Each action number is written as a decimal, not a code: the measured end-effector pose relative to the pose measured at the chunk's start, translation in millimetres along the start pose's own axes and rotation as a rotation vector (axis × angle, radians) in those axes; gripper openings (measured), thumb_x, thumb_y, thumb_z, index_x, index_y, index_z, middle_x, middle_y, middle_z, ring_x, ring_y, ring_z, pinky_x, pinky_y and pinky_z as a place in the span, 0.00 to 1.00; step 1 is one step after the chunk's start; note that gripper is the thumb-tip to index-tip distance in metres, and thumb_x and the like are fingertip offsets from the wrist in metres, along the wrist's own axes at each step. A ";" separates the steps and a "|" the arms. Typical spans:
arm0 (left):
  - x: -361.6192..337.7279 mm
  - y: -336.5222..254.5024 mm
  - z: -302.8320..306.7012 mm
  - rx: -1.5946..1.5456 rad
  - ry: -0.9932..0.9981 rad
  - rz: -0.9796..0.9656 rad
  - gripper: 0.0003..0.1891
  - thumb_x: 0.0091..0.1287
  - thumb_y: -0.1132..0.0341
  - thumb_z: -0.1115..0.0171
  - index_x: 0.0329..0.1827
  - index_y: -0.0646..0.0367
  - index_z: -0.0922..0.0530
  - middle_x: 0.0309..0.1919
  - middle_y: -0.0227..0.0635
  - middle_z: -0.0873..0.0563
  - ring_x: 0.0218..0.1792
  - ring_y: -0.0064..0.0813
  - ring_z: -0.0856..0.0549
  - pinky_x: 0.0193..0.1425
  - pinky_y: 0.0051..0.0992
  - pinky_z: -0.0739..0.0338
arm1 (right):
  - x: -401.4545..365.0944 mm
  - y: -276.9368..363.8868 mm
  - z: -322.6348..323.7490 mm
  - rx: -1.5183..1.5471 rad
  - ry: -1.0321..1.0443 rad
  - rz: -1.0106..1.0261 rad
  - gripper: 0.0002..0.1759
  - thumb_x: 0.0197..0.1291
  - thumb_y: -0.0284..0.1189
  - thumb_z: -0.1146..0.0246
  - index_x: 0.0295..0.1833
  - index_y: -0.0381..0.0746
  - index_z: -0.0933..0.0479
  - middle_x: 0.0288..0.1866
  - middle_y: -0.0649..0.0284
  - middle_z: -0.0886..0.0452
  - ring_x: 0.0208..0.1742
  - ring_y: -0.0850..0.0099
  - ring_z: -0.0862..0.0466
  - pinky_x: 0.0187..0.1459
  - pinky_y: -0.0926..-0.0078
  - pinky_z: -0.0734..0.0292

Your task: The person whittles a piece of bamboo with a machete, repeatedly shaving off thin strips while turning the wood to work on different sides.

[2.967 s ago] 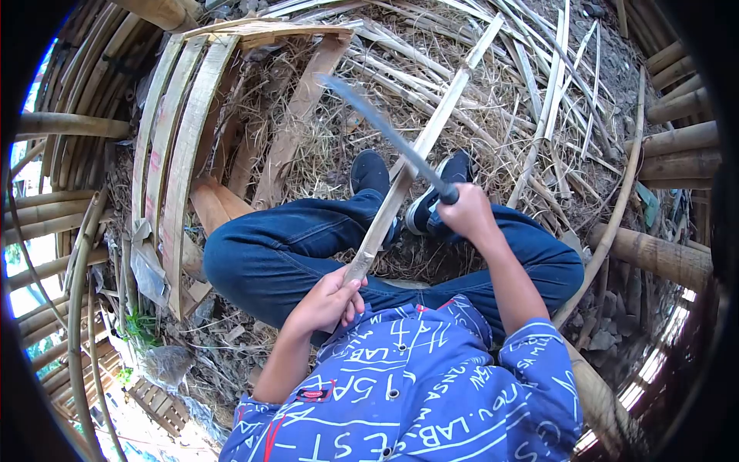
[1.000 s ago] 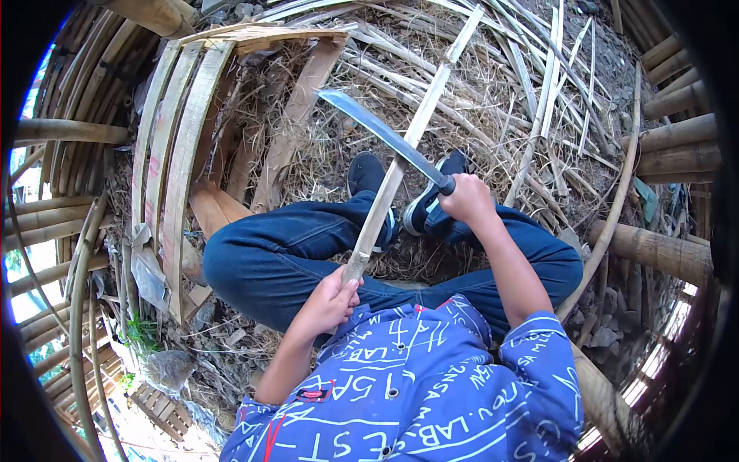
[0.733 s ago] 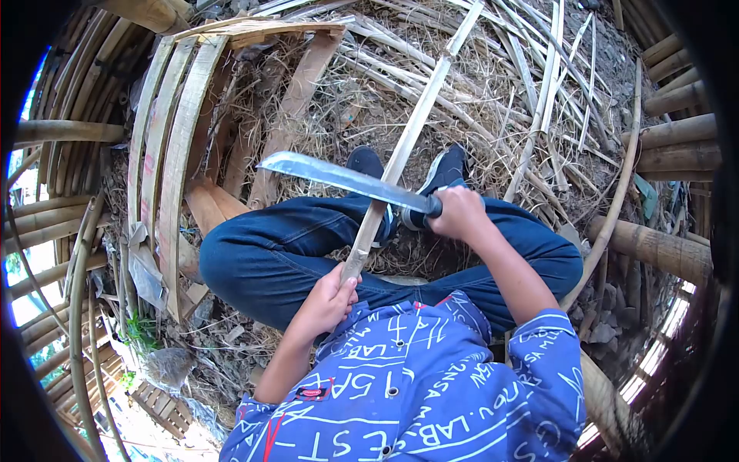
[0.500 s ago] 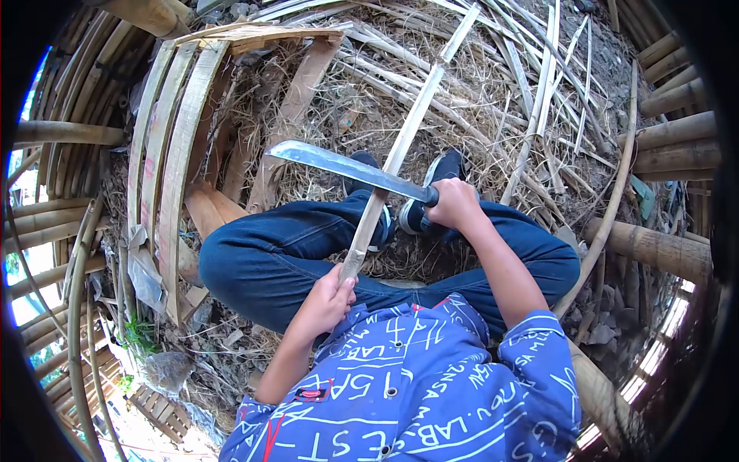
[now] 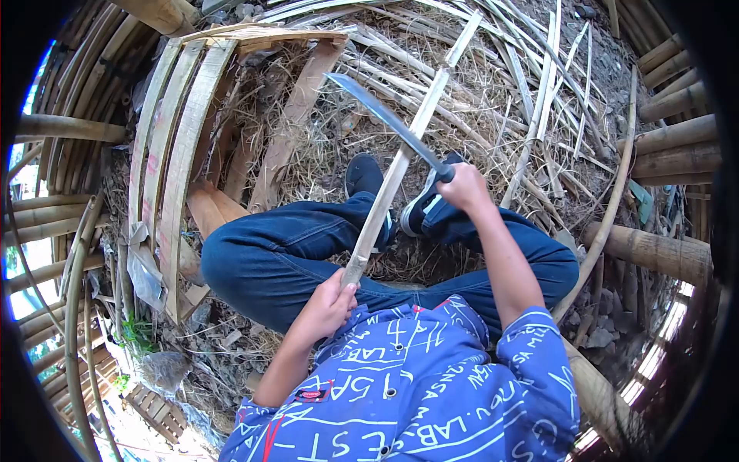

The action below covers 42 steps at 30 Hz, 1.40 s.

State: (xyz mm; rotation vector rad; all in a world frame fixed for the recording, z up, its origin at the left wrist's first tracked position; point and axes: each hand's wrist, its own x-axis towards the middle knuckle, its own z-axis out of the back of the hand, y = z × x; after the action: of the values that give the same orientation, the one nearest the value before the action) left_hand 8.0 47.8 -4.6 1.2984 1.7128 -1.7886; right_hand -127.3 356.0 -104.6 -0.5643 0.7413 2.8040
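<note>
I sit cross-legged on the ground in blue jeans and dark shoes. My left hand point(image 5: 327, 306) grips the near end of a long pale bamboo strip point(image 5: 400, 162) that slants up and away over my legs. My right hand point(image 5: 465, 189) is shut on the dark handle of a long machete point(image 5: 385, 123). Its blade points up and to the left, crossing the strip about halfway along and resting against or just above it.
Curved bamboo slats point(image 5: 181, 146) lie at the left. Loose split strips and dry shavings point(image 5: 531, 85) cover the ground ahead. Thick bamboo poles point(image 5: 654, 250) lie at the right and more poles point(image 5: 61, 127) at the far left.
The machete swung low and flat across the strip near my knees, then rose again. Its blade now points up-left, farther along the strip. My left hand kept its grip.
</note>
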 end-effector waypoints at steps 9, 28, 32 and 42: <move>7.6 -2.6 -0.5 0.029 -0.013 0.031 0.07 0.78 0.66 0.55 0.50 0.58 0.31 0.23 0.23 0.30 0.20 0.11 0.34 0.21 0.15 0.37 | -59.9 33.5 -9.2 -0.067 0.210 0.260 0.14 0.45 0.39 0.35 0.30 0.40 0.16 0.30 0.48 0.15 0.36 0.48 0.14 0.45 0.53 0.18; 8.3 -1.6 -4.4 0.105 -0.066 -0.046 0.07 0.78 0.66 0.54 0.48 0.58 0.31 0.24 0.24 0.30 0.20 0.11 0.34 0.22 0.16 0.35 | -61.7 29.3 -15.8 -0.122 0.149 0.178 0.14 0.43 0.41 0.33 0.30 0.41 0.16 0.32 0.51 0.14 0.38 0.51 0.14 0.45 0.55 0.19; 6.0 0.9 -4.3 0.097 -0.055 -0.041 0.06 0.78 0.66 0.54 0.47 0.58 0.31 0.24 0.23 0.30 0.20 0.11 0.33 0.21 0.17 0.36 | -51.4 26.3 -8.2 -0.138 0.094 0.117 0.15 0.44 0.41 0.32 0.34 0.42 0.14 0.35 0.49 0.14 0.40 0.52 0.13 0.48 0.57 0.18; 12.9 -3.0 -4.7 0.094 -0.028 -0.053 0.07 0.78 0.67 0.56 0.50 0.58 0.31 0.24 0.22 0.30 0.20 0.11 0.34 0.22 0.16 0.36 | -14.7 -5.9 12.1 -0.024 -0.013 0.065 0.14 0.47 0.37 0.38 0.32 0.36 0.16 0.34 0.43 0.16 0.41 0.44 0.16 0.48 0.51 0.20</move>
State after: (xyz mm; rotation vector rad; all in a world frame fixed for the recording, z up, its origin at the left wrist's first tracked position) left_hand 0.7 57.2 -12.3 1.2706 1.6814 -1.9294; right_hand -116.1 366.0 -91.4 -0.5353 0.7373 2.8771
